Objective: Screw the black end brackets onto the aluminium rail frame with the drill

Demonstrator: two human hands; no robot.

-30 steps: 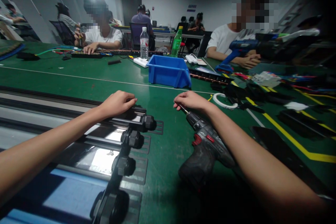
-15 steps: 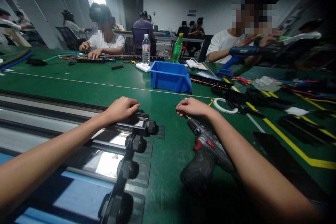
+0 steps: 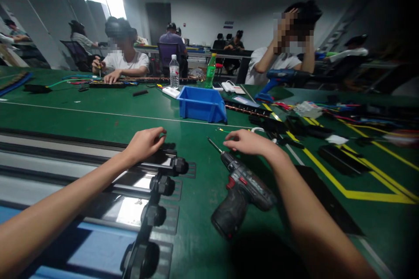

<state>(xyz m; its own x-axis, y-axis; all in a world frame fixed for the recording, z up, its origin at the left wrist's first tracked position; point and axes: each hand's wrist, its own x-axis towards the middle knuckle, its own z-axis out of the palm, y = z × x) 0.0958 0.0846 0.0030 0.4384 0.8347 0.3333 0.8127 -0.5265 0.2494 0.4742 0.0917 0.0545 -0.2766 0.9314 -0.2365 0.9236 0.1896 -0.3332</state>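
My left hand (image 3: 146, 143) hovers at the far end of a row of long metal rails, loosely curled, with a gap between thumb and forefinger. Nothing shows in it. The rails (image 3: 98, 171) end in black cable glands (image 3: 163, 185) with dark slotted tabs. A black and red cordless drill (image 3: 244, 187) lies on its side on the green table, its long bit (image 3: 215, 144) pointing away to the left. Just right of that bit is my right hand (image 3: 245, 143), palm down, its fingers slightly bent and apart, with nothing visible in them.
Beyond my hands stands a blue bin (image 3: 201, 111), with a clear bottle (image 3: 174, 72) and a green bottle (image 3: 210, 72) behind it. Wires and black parts (image 3: 310, 128) spread over the right side. Across the table are two co-workers, with a blue drill (image 3: 278, 79) near the right one.
My right hand has drawn back from the drill bit and its fingers have spread. My left hand has lifted slightly from the rails. The right co-worker has raised both hands to the head.
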